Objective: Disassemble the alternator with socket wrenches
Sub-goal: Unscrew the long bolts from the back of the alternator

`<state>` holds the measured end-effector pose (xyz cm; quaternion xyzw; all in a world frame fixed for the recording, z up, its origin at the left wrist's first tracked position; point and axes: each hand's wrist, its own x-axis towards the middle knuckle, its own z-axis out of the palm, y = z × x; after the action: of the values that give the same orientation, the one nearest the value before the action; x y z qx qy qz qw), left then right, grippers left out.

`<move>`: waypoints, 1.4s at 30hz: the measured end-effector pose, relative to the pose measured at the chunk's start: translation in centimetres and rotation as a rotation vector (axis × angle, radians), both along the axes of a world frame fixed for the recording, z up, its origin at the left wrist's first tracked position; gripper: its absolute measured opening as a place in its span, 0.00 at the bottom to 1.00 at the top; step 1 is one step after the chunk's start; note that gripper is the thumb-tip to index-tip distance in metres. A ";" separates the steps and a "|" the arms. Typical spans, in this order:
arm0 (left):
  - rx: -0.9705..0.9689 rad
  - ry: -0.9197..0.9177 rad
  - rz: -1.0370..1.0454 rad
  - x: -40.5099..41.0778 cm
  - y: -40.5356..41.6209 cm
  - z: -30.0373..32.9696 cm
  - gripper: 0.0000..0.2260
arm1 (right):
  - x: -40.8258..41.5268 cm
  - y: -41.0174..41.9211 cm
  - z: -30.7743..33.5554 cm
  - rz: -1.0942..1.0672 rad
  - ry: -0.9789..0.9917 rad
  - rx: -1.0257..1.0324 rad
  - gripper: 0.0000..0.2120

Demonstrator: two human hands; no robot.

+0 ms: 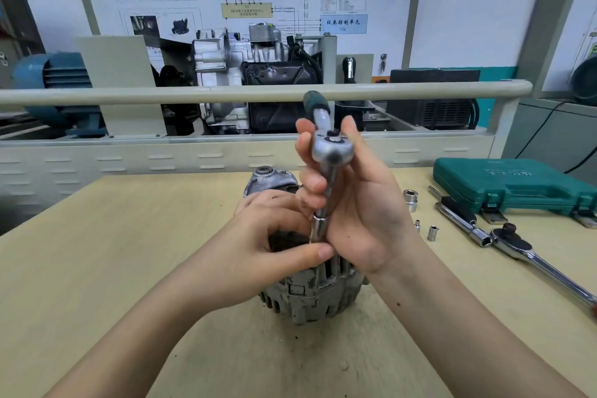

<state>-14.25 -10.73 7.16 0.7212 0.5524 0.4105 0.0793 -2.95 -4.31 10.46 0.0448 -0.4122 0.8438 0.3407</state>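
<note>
A grey, dirty alternator (310, 294) stands on the wooden table (129, 252) at the centre. A ratchet wrench (331, 147) with a green handle stands upright over it, with an extension bar and a socket (319, 226) pointing down into the alternator's top. My right hand (355, 203) grips the ratchet head and the bar. My left hand (274, 236) pinches the socket between thumb and fingers, right at the alternator's top. The fastener under the socket is hidden.
To the right lie three loose sockets (411, 199), a second, larger ratchet (517, 245) with an extension bar, and a closed green tool case (510, 184). Behind the table run a beige rail (161, 95) and an engine display (258, 74).
</note>
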 end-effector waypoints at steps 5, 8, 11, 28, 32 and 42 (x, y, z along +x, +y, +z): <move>0.021 0.026 0.046 0.0 0.0 0.0 0.11 | -0.2 -0.1 -0.2 -0.072 -0.008 0.026 0.16; 0.085 0.129 0.118 0.0 0.1 -0.1 0.17 | 0.0 0.1 -0.4 -0.091 -0.017 0.031 0.22; 0.071 0.107 0.118 -0.1 0.1 0.0 0.21 | 0.0 0.1 -0.5 -0.094 -0.022 0.046 0.21; 0.078 0.151 0.106 -0.1 -0.2 0.0 0.12 | -0.2 -0.2 -0.4 -0.134 0.038 0.059 0.15; 0.062 0.110 0.096 0.0 -0.1 0.0 0.14 | -0.3 -0.2 -0.3 -0.098 0.014 0.044 0.16; 0.131 0.160 0.127 0.3 -0.2 -0.3 0.23 | -0.1 0.0 -0.3 -0.096 -0.009 0.080 0.24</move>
<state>-13.99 -10.91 6.82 0.7187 0.5737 0.3909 -0.0387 -3.04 -4.28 10.14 0.0348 -0.4488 0.8096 0.3767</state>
